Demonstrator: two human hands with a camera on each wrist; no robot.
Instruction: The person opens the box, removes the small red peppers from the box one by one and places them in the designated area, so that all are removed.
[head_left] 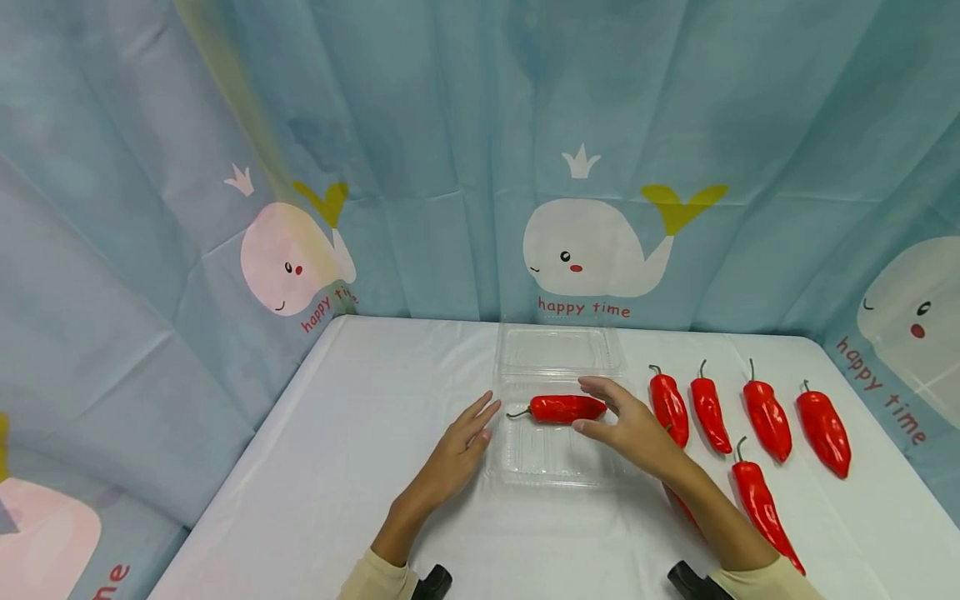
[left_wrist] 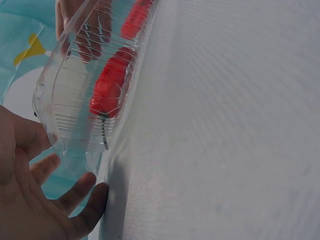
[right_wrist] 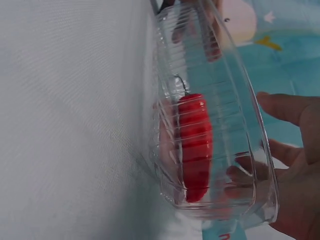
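A clear plastic clamshell box (head_left: pixel 558 462) lies on the table with its lid (head_left: pixel 558 348) folded back behind it. Inside the box, a single red chili pepper (head_left: pixel 562 408) lies on its side, stem to the left. My left hand (head_left: pixel 456 450) is beside the box's left wall, fingers spread and holding nothing; in the left wrist view its fingertips (left_wrist: pixel 90 180) are close to the box's corner. My right hand (head_left: pixel 633 425) reaches over the right rim, thumb and fingers apart around the pepper's tip end. In the right wrist view, a gap shows between that hand (right_wrist: pixel 300 150) and the pepper (right_wrist: pixel 196 150).
Several more red peppers (head_left: pixel 767 417) lie on the white tablecloth (head_left: pixel 322 500) to the right, one partly hidden under my right forearm. A blue curtain (head_left: pixel 450 167) printed with whales hangs close behind the table's back edge and along its sides.
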